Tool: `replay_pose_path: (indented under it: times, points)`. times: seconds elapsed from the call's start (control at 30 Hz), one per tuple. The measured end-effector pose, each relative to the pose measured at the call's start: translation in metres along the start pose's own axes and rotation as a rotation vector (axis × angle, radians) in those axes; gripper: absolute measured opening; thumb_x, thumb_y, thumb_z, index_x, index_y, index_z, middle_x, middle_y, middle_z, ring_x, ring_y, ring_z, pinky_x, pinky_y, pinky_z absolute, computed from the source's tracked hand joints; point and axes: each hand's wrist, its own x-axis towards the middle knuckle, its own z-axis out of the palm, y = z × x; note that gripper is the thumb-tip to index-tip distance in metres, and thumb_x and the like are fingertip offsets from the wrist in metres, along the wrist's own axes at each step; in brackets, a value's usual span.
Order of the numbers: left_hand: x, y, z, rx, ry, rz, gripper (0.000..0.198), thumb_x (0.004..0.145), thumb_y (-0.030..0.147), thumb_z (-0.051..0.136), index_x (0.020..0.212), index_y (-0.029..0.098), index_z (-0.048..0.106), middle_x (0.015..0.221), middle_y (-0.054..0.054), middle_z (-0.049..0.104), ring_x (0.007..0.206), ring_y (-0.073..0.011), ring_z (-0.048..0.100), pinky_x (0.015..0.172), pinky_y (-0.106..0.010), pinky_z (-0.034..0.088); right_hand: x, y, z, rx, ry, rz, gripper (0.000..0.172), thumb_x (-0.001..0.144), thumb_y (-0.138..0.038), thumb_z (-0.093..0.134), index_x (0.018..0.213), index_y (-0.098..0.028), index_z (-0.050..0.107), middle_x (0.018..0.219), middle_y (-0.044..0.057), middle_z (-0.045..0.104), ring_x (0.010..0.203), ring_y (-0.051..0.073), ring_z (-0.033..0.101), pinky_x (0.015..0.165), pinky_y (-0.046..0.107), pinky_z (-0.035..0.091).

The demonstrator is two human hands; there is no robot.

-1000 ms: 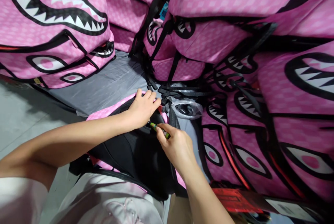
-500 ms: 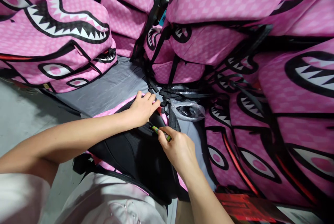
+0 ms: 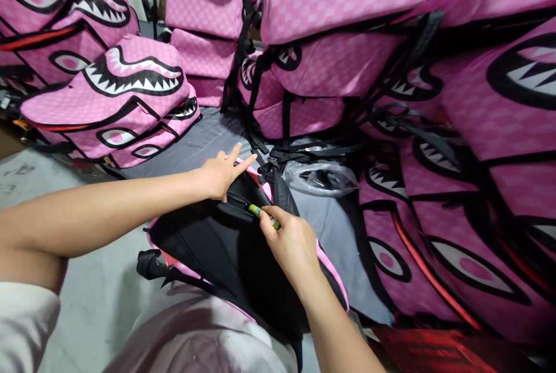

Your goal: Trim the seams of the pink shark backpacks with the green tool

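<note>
A backpack (image 3: 195, 245) lies in front of me with its black back side up and pink edging showing round it. My right hand (image 3: 293, 245) is closed round a small tool with a green handle (image 3: 255, 210). Its narrow dark end points at a seam near the top of the black panel; the tip is too small to make out. My left hand (image 3: 223, 175) rests on the upper part of the backpack, fingers spread, just left of the tool. Black straps (image 3: 284, 199) lie beyond the hands.
Pink shark-face backpacks are stacked at the left (image 3: 125, 95), at the back (image 3: 204, 8) and at the right (image 3: 434, 245). A clear plastic bag (image 3: 321, 179) lies on the grey cloth surface (image 3: 174, 147). Something red (image 3: 438, 350) sits at lower right.
My left hand has shifted slightly left and its fingers have spread. My right hand keeps hold of the green-handled tool near the same seam. The view has tilted up a little.
</note>
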Motion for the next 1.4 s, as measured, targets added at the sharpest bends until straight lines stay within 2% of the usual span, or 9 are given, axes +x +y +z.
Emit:
replay_pose_path:
  times: [0.33, 0.5, 0.6, 0.77, 0.97, 1.07, 1.17, 1.27, 1.4]
  points:
    - [0.008, -0.004, 0.023, 0.1, 0.138, 0.038, 0.129, 0.065, 0.029, 0.086, 0.158, 0.029, -0.004, 0.159, -0.021, 0.025, 0.125, -0.0364, 0.051, 0.094, -0.04, 0.051, 0.004, 0.001, 0.006, -0.017, -0.012, -0.046, 0.027, 0.098, -0.033, 0.051, 0.103, -0.024, 0.076, 0.085, 0.007, 0.078, 0.078, 0.022, 0.074, 0.059, 0.026, 0.042]
    - [0.0, -0.011, 0.014, 0.068, 0.104, 0.107, 0.108, 0.078, 0.019, 0.072, 0.158, 0.03, -0.001, 0.163, -0.018, 0.02, 0.137, -0.0348, 0.043, 0.098, -0.038, 0.048, 0.002, 0.002, 0.004, -0.013, 0.001, -0.045, 0.027, 0.098, -0.033, 0.05, 0.102, -0.025, 0.076, 0.086, 0.006, 0.078, 0.079, 0.022, 0.074, 0.058, 0.027, 0.041]
    - [-0.003, -0.011, 0.004, 0.006, 0.033, 0.049, 0.114, 0.077, 0.019, 0.073, 0.157, 0.028, -0.007, 0.165, -0.02, 0.009, 0.141, -0.0335, 0.04, 0.102, -0.036, 0.046, -0.001, 0.004, 0.003, -0.01, 0.009, -0.062, 0.028, 0.098, -0.034, 0.05, 0.105, -0.025, 0.075, 0.088, 0.006, 0.079, 0.079, 0.022, 0.074, 0.058, 0.026, 0.041]
    - [0.0, -0.013, -0.011, -0.062, -0.177, -0.064, 0.121, 0.074, 0.017, 0.073, 0.155, 0.03, -0.017, 0.163, -0.027, -0.008, 0.128, -0.0298, 0.057, 0.09, -0.03, 0.052, -0.003, 0.005, 0.001, 0.018, -0.014, -0.069, 0.026, 0.098, -0.033, 0.051, 0.104, -0.026, 0.075, 0.091, 0.004, 0.079, 0.08, 0.022, 0.074, 0.06, 0.027, 0.043]
    - [0.0, -0.019, 0.002, -0.179, -0.058, -0.009, 0.119, 0.076, 0.017, 0.073, 0.155, 0.029, -0.016, 0.165, -0.021, 0.008, 0.141, -0.0278, 0.044, 0.104, -0.029, 0.043, 0.004, 0.007, 0.002, 0.025, -0.041, -0.102, 0.024, 0.097, -0.033, 0.054, 0.106, -0.026, 0.074, 0.092, 0.003, 0.079, 0.081, 0.02, 0.074, 0.062, 0.025, 0.044]
    - [-0.002, -0.017, 0.013, -0.188, 0.041, -0.177, 0.117, 0.079, 0.022, 0.073, 0.156, 0.019, -0.015, 0.152, -0.025, 0.039, 0.129, -0.03, 0.056, 0.097, -0.032, 0.047, 0.009, 0.007, 0.005, 0.054, -0.059, -0.149, 0.023, 0.096, -0.033, 0.055, 0.107, -0.027, 0.074, 0.094, 0.003, 0.079, 0.083, 0.02, 0.074, 0.063, 0.025, 0.045]
    - [0.0, -0.018, 0.014, -0.14, -0.029, -0.235, 0.106, 0.08, 0.03, 0.073, 0.157, 0.013, 0.003, 0.129, -0.021, 0.062, 0.115, -0.0318, 0.064, 0.088, -0.034, 0.05, 0.013, 0.002, 0.009, 0.119, -0.06, -0.193, 0.023, 0.096, -0.032, 0.055, 0.108, -0.028, 0.074, 0.097, 0.002, 0.078, 0.087, 0.02, 0.074, 0.066, 0.024, 0.047]
    - [0.001, -0.022, 0.01, -0.144, -0.066, -0.153, 0.1, 0.079, 0.033, 0.074, 0.156, 0.015, 0.011, 0.131, -0.017, 0.062, 0.118, -0.0292, 0.062, 0.091, -0.031, 0.049, 0.017, -0.005, 0.014, 0.154, -0.045, -0.243, 0.022, 0.096, -0.032, 0.056, 0.108, -0.028, 0.074, 0.097, 0.001, 0.078, 0.087, 0.019, 0.074, 0.067, 0.024, 0.047]
    - [-0.007, -0.023, 0.004, -0.133, -0.093, -0.141, 0.099, 0.085, 0.03, 0.068, 0.157, 0.012, 0.001, 0.134, -0.018, 0.058, 0.12, -0.0289, 0.061, 0.092, -0.031, 0.048, 0.022, -0.017, 0.023, 0.106, 0.001, -0.29, 0.021, 0.095, -0.032, 0.057, 0.106, -0.027, 0.074, 0.093, 0.002, 0.078, 0.079, 0.018, 0.073, 0.061, 0.024, 0.043]
